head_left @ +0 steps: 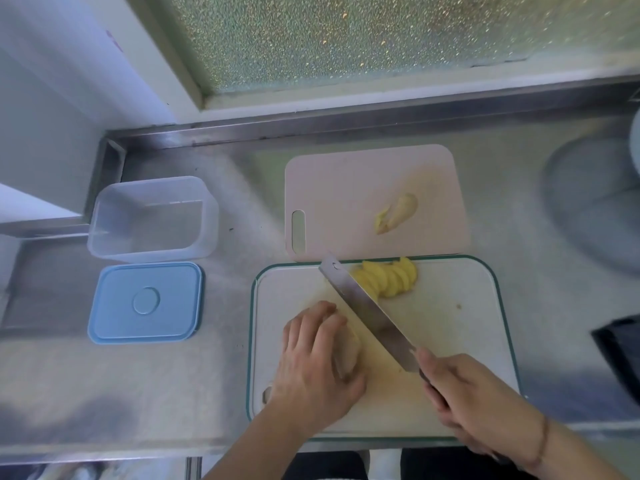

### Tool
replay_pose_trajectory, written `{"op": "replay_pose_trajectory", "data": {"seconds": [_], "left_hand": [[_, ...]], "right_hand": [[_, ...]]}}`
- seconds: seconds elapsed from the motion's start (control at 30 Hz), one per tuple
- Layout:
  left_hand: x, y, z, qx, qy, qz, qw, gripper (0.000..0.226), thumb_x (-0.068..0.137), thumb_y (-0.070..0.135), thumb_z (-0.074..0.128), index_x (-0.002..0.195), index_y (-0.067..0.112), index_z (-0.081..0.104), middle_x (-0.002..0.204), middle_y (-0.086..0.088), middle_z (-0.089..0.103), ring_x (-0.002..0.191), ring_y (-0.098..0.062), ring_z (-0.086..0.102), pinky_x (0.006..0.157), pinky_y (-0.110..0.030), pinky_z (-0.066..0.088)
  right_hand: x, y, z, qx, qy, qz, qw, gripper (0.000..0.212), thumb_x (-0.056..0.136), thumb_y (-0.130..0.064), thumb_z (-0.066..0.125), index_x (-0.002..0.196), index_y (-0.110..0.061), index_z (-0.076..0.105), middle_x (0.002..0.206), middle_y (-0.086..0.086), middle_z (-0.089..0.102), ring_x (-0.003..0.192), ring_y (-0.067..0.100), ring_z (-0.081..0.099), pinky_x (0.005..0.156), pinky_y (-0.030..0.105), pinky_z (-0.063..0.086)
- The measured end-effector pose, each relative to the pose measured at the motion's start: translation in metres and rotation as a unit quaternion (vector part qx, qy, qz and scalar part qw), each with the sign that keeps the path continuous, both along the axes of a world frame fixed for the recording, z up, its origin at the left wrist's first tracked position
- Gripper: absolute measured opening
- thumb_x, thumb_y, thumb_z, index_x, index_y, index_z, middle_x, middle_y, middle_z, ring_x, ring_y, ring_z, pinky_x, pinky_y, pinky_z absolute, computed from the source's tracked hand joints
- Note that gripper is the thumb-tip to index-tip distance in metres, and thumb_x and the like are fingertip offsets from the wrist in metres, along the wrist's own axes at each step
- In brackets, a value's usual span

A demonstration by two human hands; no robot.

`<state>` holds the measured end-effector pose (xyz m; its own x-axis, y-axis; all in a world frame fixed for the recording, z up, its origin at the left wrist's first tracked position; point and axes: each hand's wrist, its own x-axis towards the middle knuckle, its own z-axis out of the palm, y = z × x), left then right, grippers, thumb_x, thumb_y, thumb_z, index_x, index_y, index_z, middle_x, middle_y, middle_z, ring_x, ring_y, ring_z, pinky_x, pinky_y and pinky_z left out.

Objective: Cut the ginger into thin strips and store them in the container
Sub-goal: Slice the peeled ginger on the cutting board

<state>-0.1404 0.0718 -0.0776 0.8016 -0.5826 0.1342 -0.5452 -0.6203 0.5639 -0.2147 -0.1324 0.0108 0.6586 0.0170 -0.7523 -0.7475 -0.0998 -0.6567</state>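
Fingers (311,320) of your left hand (313,368) curl over ginger piece (346,351) | right hand (474,400) grips knife (367,306) | blade beside ginger slices (391,278) on cutting board (467,341).

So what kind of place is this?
Likely a home kitchen: a brushed stainless-steel counter under a frosted window, with a white green-rimmed cutting board and a clear plastic storage container.

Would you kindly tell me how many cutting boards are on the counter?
2: a pink cutting board farther back with a ginger piece on it, and a green-rimmed white cutting board nearer, where the cutting happens.
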Motion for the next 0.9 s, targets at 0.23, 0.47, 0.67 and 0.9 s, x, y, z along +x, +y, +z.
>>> {"op": "replay_pose_trajectory", "data": {"seconds": [0.23, 0.47, 0.67, 0.9], "left_hand": [[0.0, -0.001, -0.003, -0.08, 0.014, 0.025, 0.996, 0.057, 0.074, 0.034, 0.075, 0.121, 0.014, 0.049, 0.135, -0.002, 0.045, 0.119, -0.022, 0.05, 0.095, -0.046, 0.053], [0.017, 0.007, -0.003, -0.08, 0.001, 0.017, 0.997, 0.054, 0.076, 0.035, 0.073, 0.12, 0.014, 0.05, 0.134, -0.003, 0.046, 0.118, -0.024, 0.053, 0.096, -0.046, 0.053], [0.017, 0.006, -0.01, -0.102, -0.015, 0.012, 0.995, 0.053, 0.08, 0.039, 0.072, 0.12, 0.011, 0.052, 0.134, -0.007, 0.048, 0.119, -0.03, 0.054, 0.1, -0.044, 0.05], [0.017, 0.007, -0.018, -0.129, -0.064, 0.015, 0.989, 0.037, 0.078, 0.019, 0.071, 0.111, 0.012, 0.057, 0.13, -0.004, 0.052, 0.12, -0.03, 0.056, 0.099, -0.045, 0.05]], "right_hand": [[0.021, 0.012, -0.013, -0.008, 0.049, -0.005, 0.999, 0.059, 0.085, -0.068, 0.035, 0.054, -0.018, 0.037, 0.045, 0.001, 0.028, 0.031, 0.014, 0.022, 0.036, 0.019, 0.023], [0.015, 0.004, -0.011, -0.026, 0.063, -0.075, 0.995, 0.06, 0.085, -0.068, 0.036, 0.058, -0.015, 0.034, 0.05, 0.005, 0.025, 0.035, 0.013, 0.019, 0.037, 0.018, 0.021], [0.013, 0.028, -0.015, -0.138, -0.043, 0.022, 0.989, 0.063, 0.078, -0.073, 0.027, 0.054, -0.016, 0.037, 0.045, -0.004, 0.034, 0.041, 0.008, 0.035, 0.049, 0.024, 0.033], [0.007, 0.056, -0.017, -0.159, -0.06, 0.062, 0.983, 0.061, 0.081, -0.07, 0.026, 0.056, -0.016, 0.037, 0.05, 0.001, 0.038, 0.047, 0.007, 0.037, 0.057, 0.029, 0.039]]}}
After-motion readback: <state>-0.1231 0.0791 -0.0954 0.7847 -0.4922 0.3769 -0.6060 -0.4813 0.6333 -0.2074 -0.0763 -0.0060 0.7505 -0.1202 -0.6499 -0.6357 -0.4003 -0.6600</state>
